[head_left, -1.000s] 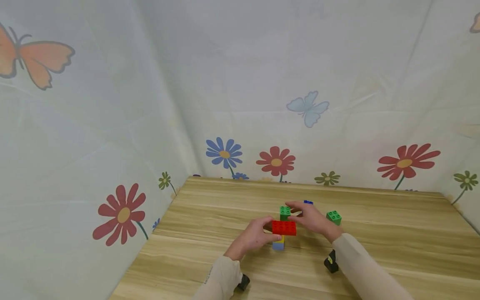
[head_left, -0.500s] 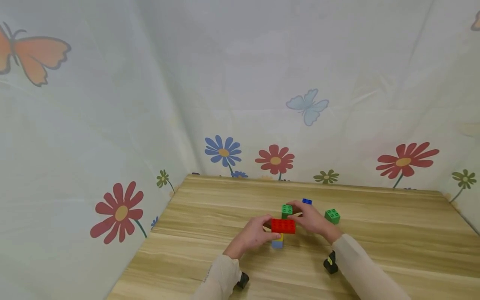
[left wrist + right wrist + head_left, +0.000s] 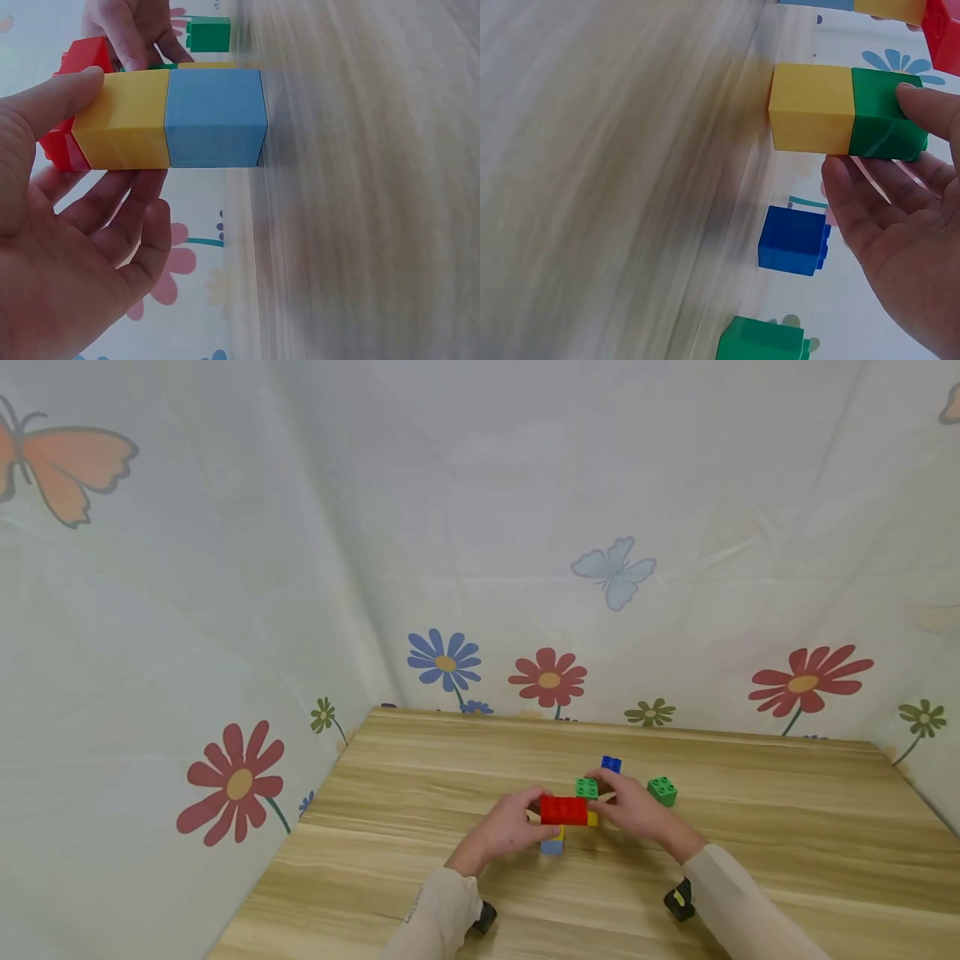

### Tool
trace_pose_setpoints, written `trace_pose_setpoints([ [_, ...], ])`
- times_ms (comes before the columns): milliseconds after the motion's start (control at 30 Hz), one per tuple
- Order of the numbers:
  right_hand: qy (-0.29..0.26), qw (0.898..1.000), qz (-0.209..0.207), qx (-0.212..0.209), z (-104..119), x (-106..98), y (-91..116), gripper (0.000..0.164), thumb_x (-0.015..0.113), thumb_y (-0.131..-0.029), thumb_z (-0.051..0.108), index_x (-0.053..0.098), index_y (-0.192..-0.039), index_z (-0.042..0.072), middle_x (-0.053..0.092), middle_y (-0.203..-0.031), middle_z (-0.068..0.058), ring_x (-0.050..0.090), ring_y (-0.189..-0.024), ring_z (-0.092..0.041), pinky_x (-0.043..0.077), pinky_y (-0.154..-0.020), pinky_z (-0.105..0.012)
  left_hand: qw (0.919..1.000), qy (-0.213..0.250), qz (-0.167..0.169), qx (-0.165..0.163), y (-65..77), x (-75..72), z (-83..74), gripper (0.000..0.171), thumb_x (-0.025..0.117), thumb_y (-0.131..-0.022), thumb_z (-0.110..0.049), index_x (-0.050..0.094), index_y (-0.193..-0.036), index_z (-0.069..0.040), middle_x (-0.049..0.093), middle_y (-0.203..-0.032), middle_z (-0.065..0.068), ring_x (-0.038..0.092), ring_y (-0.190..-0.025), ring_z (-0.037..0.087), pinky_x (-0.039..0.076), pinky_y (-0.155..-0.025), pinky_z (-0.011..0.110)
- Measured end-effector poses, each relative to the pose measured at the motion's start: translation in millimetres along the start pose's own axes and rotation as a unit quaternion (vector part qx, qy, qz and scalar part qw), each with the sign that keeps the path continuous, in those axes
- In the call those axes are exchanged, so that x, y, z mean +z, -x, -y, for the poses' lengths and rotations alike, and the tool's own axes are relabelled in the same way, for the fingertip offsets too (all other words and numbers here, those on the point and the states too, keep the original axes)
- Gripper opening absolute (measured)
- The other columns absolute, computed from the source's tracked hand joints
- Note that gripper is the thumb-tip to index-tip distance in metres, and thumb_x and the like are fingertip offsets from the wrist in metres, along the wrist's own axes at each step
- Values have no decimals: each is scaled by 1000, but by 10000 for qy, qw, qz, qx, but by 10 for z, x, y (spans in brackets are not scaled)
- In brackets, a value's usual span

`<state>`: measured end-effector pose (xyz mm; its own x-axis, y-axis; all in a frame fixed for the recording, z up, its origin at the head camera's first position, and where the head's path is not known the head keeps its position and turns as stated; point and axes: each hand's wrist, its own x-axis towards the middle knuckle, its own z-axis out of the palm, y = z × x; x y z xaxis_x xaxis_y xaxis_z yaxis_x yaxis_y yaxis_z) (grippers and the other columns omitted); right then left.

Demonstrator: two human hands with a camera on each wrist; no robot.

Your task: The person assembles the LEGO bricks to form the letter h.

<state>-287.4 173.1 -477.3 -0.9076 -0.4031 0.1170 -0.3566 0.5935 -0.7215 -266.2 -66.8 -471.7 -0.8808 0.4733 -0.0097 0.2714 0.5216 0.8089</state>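
Observation:
My left hand [image 3: 512,822] grips a stack of building blocks from the left side. In it a long red brick [image 3: 564,811] tops a yellow block [image 3: 124,120], with a light blue block [image 3: 216,118] at the bottom, on or just at the tabletop. The left thumb lies at the seam of red and yellow. To the right, my right hand [image 3: 636,807] pinches a green brick [image 3: 885,112] that sits on another yellow block [image 3: 811,109]. This second stack stands close behind and right of the red brick, which partly hides it in the head view.
On the wooden table [image 3: 420,760], a dark blue brick [image 3: 611,764] stands behind the right hand. A loose green brick [image 3: 662,791] lies farther right. A flower-printed sheet [image 3: 480,527] hangs behind and left of the table.
My right hand has moved the green-and-yellow stack to the right and slightly nearer, so its yellow block now shows beside the red brick. The left hand stays on its stack.

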Motion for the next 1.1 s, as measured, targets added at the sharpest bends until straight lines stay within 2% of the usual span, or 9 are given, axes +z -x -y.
trace_pose_setpoints([
  [133, 10, 10000, -55, 72, 14, -33, 57, 39, 64, -91, 16, 53, -127, 5, 61, -116, -9, 58, -103, -25, 51, -84, -38, 10000, -41, -23, 73, -1, 0, -25, 28, 72, -85, -24, 60, -110, -25, 58, -98, -11, 55, -87, 13, 47, -72, 28],
  [267, -40, 10000, -46, -26, 2, -58, 108, 41, 64, -91, 14, 52, -128, 0, 57, -123, -15, 59, -104, -28, 51, -84, -40, 9997, -111, -29, 201, -11, 2, -75, 31, 73, -84, -26, 60, -112, -24, 59, -97, -12, 54, -84, 12, 47, -70, 27],
  [500, -64, 9999, 16, 149, -11, -76, 192, 37, 65, -90, 17, 54, -123, 4, 62, -114, -6, 60, -103, -26, 51, -85, -40, 9995, -251, -69, 161, -52, 16, -164, 40, 73, -83, -34, 60, -119, -23, 58, -101, -13, 53, -86, 11, 47, -72, 25],
  [700, -46, 9999, 109, 60, -7, -92, 246, 40, 66, -90, 17, 53, -125, 4, 61, -116, -8, 60, -104, -27, 50, -85, -42, 9992, -342, -57, 200, -97, 35, -209, 45, 74, -83, -34, 60, -122, -18, 58, -105, -13, 54, -88, 8, 48, -76, 22],
  [933, -69, 9996, 246, 141, -5, -95, 294, 41, 66, -90, 20, 53, -126, 5, 61, -117, -8, 59, -104, -25, 50, -85, -40, 9983, -519, -41, 277, -126, 44, -276, 44, 74, -82, -35, 61, -120, -17, 59, -105, -13, 54, -88, 6, 48, -76, 21],
  [1100, -74, 9993, 340, 116, -23, -87, 312, 42, 66, -90, 22, 53, -126, 6, 60, -118, -7, 59, -103, -23, 51, -84, -38, 9985, -496, 6, 249, -143, 71, -289, 38, 75, -82, -33, 62, -115, -22, 58, -102, -13, 53, -87, 6, 48, -75, 21],
])
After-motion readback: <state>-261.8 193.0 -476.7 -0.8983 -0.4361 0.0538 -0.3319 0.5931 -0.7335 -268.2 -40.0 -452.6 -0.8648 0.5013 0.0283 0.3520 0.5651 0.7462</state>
